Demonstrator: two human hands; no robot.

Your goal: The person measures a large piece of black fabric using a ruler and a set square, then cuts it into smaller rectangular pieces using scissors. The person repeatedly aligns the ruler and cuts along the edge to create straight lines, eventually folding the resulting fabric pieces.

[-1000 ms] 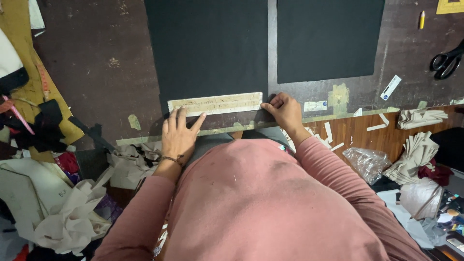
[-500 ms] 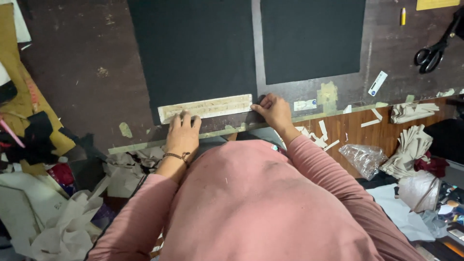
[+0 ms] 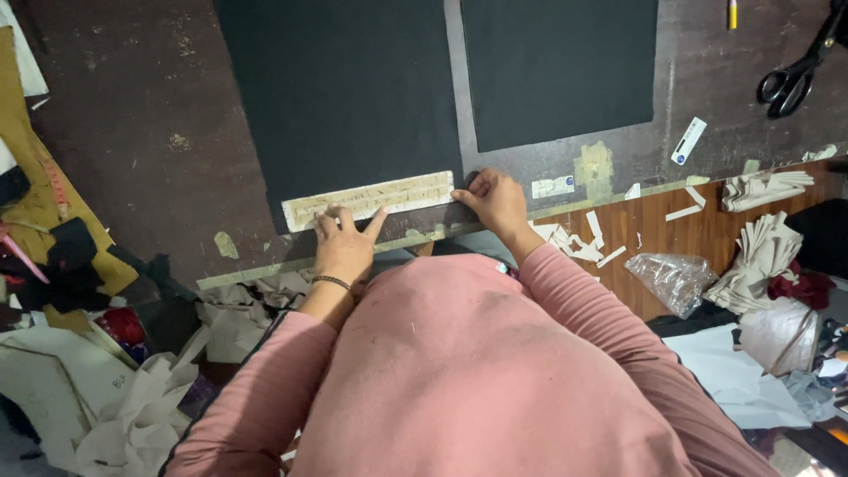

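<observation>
Black sheet: large dark rectangular fabric panel [image 3: 340, 97] lying flat on the brown worktable [image 3: 141, 132].
Strip: pale, worn rectangular cardboard template [image 3: 367, 200] laid along the panel's near edge.
Left hand [image 3: 343, 243]: fingers spread, pressing flat on the strip.
Right hand [image 3: 496, 199]: fingertips curled at the strip's right end, pinning it.
Progress: strip seems aligned; no marking or cutting visible yet.
Scissors [image 3: 795, 71]: black, well right of the panel, untouched.

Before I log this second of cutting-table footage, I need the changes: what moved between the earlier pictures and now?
Very little. The left hand stays spread on the pale strip template on the larger black sheet. The right hand stays at the strip's right end. Only the view shifted slightly. Nothing was picked up or released; the scissors and smaller black sheet lie unmoved.
</observation>
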